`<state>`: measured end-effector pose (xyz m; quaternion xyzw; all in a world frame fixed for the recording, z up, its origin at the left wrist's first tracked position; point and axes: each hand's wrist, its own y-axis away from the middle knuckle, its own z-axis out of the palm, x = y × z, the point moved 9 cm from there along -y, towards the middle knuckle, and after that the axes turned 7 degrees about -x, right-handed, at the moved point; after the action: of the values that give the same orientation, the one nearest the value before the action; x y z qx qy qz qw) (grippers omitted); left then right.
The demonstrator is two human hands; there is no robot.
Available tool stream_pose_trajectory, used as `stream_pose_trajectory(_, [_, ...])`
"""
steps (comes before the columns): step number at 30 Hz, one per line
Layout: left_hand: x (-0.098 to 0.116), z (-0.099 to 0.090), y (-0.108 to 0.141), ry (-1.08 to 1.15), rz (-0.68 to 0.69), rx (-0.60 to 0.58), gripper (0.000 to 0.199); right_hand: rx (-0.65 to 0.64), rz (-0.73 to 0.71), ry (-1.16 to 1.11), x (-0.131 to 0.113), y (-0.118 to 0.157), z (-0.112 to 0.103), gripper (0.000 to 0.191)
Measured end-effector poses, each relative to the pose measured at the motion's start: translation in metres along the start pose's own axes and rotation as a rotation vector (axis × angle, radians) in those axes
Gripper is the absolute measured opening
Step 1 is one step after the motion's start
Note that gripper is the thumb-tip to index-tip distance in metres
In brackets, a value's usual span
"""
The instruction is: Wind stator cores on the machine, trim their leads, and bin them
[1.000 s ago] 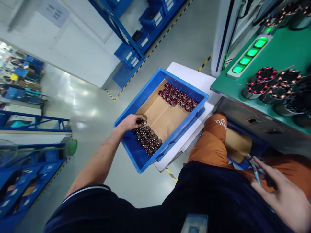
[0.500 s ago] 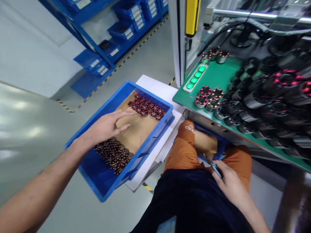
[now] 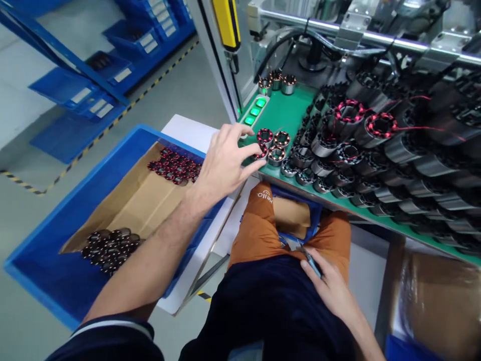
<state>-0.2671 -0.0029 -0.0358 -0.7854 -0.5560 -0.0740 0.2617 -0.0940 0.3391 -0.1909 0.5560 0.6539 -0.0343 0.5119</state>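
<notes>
My left hand [image 3: 231,158] is over the edge of the green bench, its fingers spread at a stator wound with red wire [image 3: 260,152]. The fingertips partly cover that stator, and I cannot tell whether they touch it. Beside it stand another red-wound stator [image 3: 265,135] and two copper-wound stators [image 3: 277,154]. Low over my lap, my right hand [image 3: 330,281] is closed around blue-handled wire cutters [image 3: 311,261], their metal tip pointing away from me.
A blue bin [image 3: 75,188] on the left holds red-wound stators [image 3: 175,165], dark stators [image 3: 110,248] and cardboard [image 3: 139,203]. Stacked stator cores [image 3: 376,170] crowd the bench's right side. Green-lit buttons [image 3: 254,111] lie behind my left hand. A metal rail [image 3: 323,27] crosses the back.
My left hand has moved from above the blue bin to the stators at the bench edge. The view has swung right. My right hand keeps the wire cutters over my lap.
</notes>
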Motion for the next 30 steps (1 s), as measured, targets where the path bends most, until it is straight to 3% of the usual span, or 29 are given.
stream_pose_trajectory(3, [0.016, -0.015, 0.014, 0.092, -0.008, 0.081, 0.014, 0.01, 0.033, 0.018, 0.015, 0.005, 0.001, 0.055])
stream_pose_trajectory(6, [0.06, -0.024, 0.037, 0.259, -0.021, 0.095, 0.012, 0.068, -0.034, 0.004, 0.005, 0.009, -0.005, 0.046])
stream_pose_trajectory(9, [0.11, -0.01, 0.061, 0.376, 0.023, 0.06, 0.015, 0.171, -0.217, -0.057, -0.032, 0.016, -0.02, 0.043])
stream_pose_trajectory(12, [0.136, 0.016, 0.077, 0.427, 0.022, 0.026, 0.02, 0.221, -0.355, -0.144, -0.068, 0.023, -0.033, 0.057])
stream_pose_trajectory(16, [0.141, 0.036, 0.084, 0.436, 0.002, 0.016, 0.03, 0.254, -0.435, -0.258, -0.092, 0.028, -0.042, 0.065])
stream_pose_trajectory(30, [0.145, 0.035, 0.083, 0.387, 0.008, -0.024, 0.024, 0.263, -0.431, -0.236, -0.091, 0.026, -0.043, 0.064])
